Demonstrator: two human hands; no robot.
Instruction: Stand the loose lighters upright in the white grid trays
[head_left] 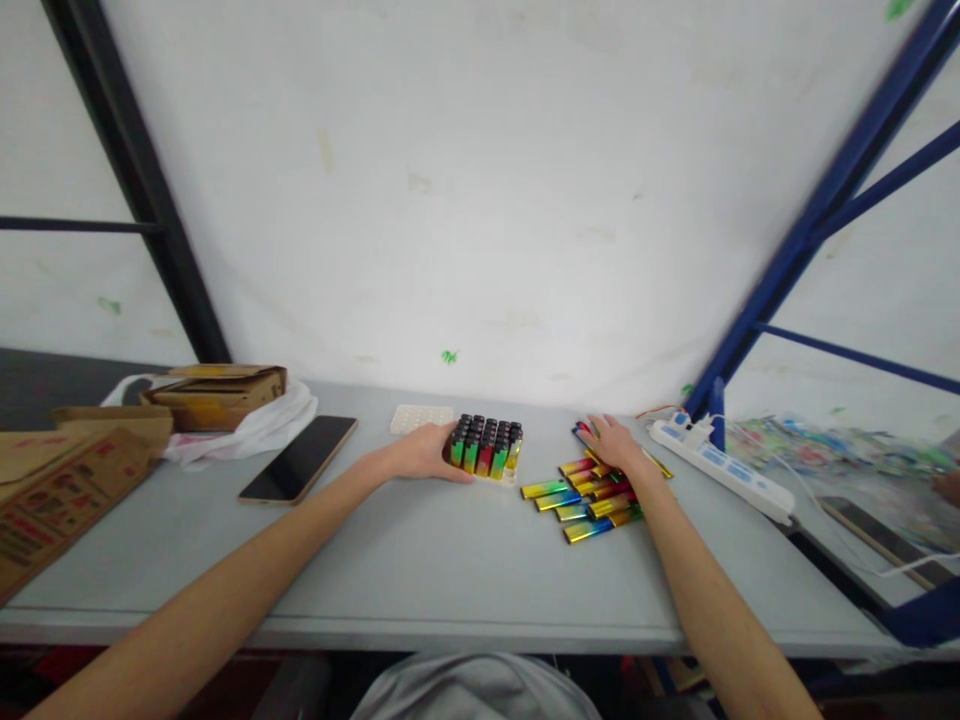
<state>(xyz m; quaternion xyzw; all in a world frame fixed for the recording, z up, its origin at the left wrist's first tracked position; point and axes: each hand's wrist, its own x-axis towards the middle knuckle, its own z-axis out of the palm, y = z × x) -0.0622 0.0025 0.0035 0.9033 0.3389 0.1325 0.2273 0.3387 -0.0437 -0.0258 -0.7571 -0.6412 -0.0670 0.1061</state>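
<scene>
Right grip (613,443) over half-hidden lighters (609,491)

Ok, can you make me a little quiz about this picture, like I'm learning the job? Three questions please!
1. True or false: the left hand is at the side of the upright black-topped pieces.
2. Pick one. Which hand is over the shiny loose pieces? A: left; B: right; C: neither.
3. Fill the gap: in the picture, the white power strip lies to the ____ of the shiny loose pieces.

Key: 1. True. 2. B, the right hand. 3. Right.
</scene>
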